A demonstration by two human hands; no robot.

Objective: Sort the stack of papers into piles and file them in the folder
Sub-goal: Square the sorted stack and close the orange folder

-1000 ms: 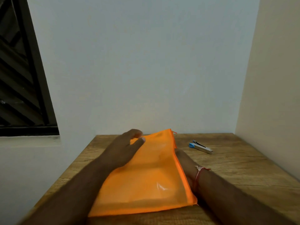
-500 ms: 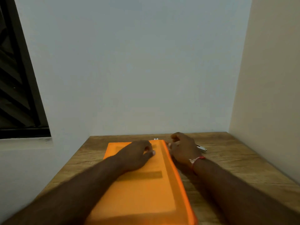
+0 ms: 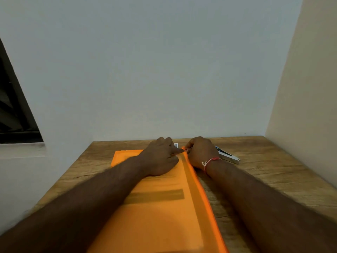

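Fingers of right hand curled tight on zip pull at folder's far right corner. Left hand bent-fingered, pressing folder down beside it; pinch or mere press, cannot tell. Folder flat on tabletop: thin, soft plastic, probably light and slippery; firmest hold likely along zip edge. Papers show through, inside folder. Stapler right of folder's far end.

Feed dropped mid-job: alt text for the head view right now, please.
An orange folder lies flat on a wooden table, papers showing faintly through it; the left hand rests on its far end while the right hand pinches the far corner of its zip edge. A stapler lies on the table just beyond the right hand.
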